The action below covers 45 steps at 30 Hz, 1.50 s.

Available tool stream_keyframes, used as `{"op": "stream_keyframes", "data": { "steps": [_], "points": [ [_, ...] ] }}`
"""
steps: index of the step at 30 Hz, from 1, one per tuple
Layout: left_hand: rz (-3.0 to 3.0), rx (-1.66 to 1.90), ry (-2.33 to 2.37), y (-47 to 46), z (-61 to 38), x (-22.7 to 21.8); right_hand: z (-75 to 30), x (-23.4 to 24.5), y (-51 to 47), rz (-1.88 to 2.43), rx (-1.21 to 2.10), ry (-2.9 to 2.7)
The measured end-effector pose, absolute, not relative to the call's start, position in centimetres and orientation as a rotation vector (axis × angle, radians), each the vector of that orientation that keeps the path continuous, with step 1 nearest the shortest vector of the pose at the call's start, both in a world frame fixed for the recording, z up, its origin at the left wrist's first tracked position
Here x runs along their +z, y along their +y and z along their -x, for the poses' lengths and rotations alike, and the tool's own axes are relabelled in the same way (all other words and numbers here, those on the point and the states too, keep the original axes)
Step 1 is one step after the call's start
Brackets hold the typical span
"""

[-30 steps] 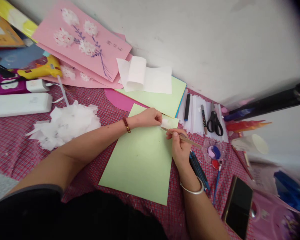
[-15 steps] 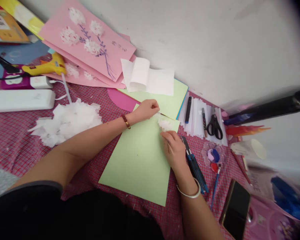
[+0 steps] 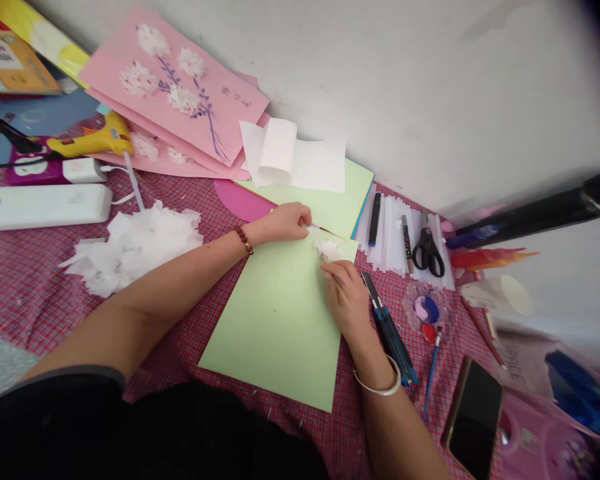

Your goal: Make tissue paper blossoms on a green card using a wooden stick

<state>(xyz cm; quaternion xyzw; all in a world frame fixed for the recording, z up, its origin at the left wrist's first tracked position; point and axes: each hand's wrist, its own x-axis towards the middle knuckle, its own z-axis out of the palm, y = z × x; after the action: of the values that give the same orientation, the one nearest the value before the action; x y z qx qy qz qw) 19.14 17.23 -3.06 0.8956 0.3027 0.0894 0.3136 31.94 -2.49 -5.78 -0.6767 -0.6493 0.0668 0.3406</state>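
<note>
A light green sheet of paper [image 3: 280, 320] lies on the red checked cloth in front of me. Near its far right corner sits a small crumpled white tissue tuft [image 3: 329, 249]. My right hand [image 3: 347, 297] rests on the sheet just below the tuft, its fingertips touching it, fingers curled. My left hand [image 3: 286, 223] is closed at the sheet's far edge, pinching a thin stick [image 3: 323, 229] whose tip points toward the tuft.
A pile of white tissue [image 3: 135, 247] lies left, with a yellow glue gun [image 3: 90, 141] and white power strip [image 3: 43, 205] beyond. Pink flower cards [image 3: 180, 100] lean on the wall. Scissors [image 3: 427, 250], pens, a paint palette [image 3: 427, 313] and a phone [image 3: 475, 417] lie right.
A second ago my right hand held the thin stick at the tissue; now the stick is in my left hand and my right hand is down on the sheet at the tuft.
</note>
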Motion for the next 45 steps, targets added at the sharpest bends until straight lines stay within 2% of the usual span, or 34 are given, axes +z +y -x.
{"op": "stream_keyframes", "data": {
  "steps": [5, 10, 15, 19, 25, 30, 38, 42, 45],
  "points": [
    [-2.808, 0.129, 0.725, 16.6, -18.7, -3.6, -32.5, -6.5, -2.2, 1.545, 0.384, -1.120],
    [-2.919, 0.126, 0.673, 16.5, -19.0, -4.4, -32.9, -6.9, -2.2, 1.450, 0.525, -0.766],
    [-2.682, 0.342, 0.692, 17.5, -19.1, -4.5, -32.9, -6.8, -2.3, 1.430, 0.525, -0.808],
    [-2.199, 0.467, 0.715, 18.2, -18.7, -4.0, -32.7, -6.7, -2.3, 1.445, 0.524, -0.874],
    [-1.699, 0.043, 0.319, 18.1, -17.8, -2.2, -32.8, -6.3, -2.9, 1.462, 0.498, -0.943],
    [-1.776, -0.353, 0.142, 17.1, -17.6, -0.7, -32.8, -6.1, -3.2, 1.542, 0.527, -1.069],
    [-2.301, -0.119, 0.321, 16.0, -18.6, -1.4, -32.9, -6.4, -3.0, 1.584, 0.424, -0.991],
    [-2.372, -0.094, 0.324, 15.3, -18.3, -0.3, -33.0, -6.4, -2.9, 1.599, 0.420, -0.985],
    [-2.305, -0.115, 0.160, 14.2, -18.2, 0.7, -33.0, -6.3, -2.8, 1.606, 0.418, -0.990]
  ]
}}
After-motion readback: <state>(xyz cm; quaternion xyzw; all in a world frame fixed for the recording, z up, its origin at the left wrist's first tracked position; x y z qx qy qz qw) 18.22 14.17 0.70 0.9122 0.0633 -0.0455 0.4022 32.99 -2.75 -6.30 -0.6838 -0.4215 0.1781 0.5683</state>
